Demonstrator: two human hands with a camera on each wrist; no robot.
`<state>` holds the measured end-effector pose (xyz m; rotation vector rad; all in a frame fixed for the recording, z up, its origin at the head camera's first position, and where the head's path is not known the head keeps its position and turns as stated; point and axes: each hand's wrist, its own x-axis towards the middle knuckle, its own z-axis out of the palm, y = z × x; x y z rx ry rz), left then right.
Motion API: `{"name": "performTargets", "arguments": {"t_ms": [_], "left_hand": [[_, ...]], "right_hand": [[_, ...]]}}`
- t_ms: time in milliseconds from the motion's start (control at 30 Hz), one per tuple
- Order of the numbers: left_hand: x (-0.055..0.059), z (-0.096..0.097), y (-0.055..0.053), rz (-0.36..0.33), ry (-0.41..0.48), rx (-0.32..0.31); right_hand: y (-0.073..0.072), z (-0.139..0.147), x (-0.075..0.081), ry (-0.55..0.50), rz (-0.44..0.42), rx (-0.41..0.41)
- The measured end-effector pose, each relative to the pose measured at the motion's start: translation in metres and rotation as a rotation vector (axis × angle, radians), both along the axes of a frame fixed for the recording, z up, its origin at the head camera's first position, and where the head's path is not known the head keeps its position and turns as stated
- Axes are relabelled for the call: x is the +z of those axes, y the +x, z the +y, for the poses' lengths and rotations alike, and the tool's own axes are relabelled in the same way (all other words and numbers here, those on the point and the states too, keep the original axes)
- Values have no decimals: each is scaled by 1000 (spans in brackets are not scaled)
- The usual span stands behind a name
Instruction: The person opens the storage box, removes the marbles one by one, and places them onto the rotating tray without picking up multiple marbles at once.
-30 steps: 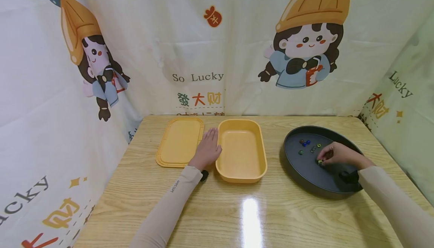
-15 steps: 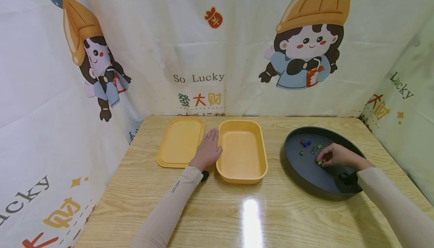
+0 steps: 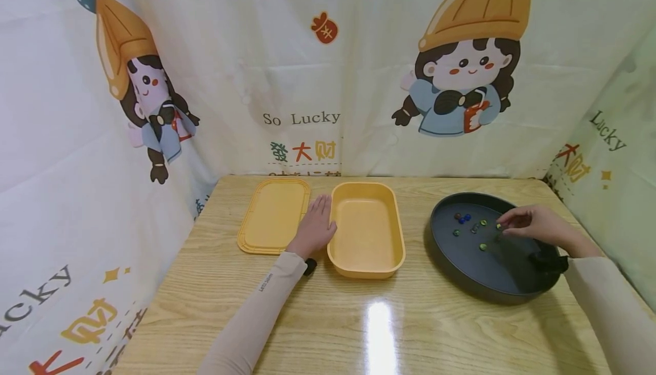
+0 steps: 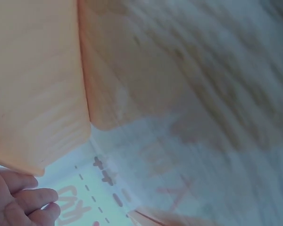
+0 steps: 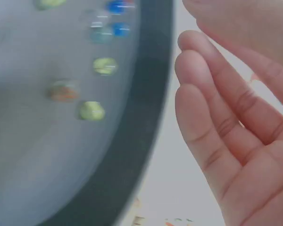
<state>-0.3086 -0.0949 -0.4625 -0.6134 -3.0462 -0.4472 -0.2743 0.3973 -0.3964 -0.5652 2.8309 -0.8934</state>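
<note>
My left hand (image 3: 315,226) lies with straight fingers along the left rim of a yellow rectangular box (image 3: 401,238). In the left wrist view its curved fingertips show at the lower left, close to the box wall. My right hand (image 3: 545,228) hovers over the right part of a dark round pan (image 3: 492,284), fingers loosely bent. A yellow-green marble (image 3: 499,226) lies near its fingertips. In the right wrist view nothing shows between the fingers. Several marbles lie on the pan floor, among them a blue marble (image 5: 121,29), an orange marble (image 5: 63,90) and a yellow-green marble (image 3: 483,247).
A yellow flat lid (image 3: 271,215) lies left of the box. All stand on a wooden table (image 3: 328,329), with a printed curtain (image 3: 374,79) behind and at both sides. The pan has a raised wall all round.
My right hand has moved right and away from the yellow-green marble it was pinching at the pan's middle, which now lies uncovered. The left hand has stayed in place.
</note>
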Motion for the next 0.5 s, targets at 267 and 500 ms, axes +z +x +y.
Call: {"name": "performTargets", "arguments": {"t_ms": [267,500], "left_hand": [[5,-8,1,-26,50,5],[20,-16,6,51,79,56]], "right_hand": [[11,-11,24,-39,227,-146],[18,-60,41,-69,345,-217]]}}
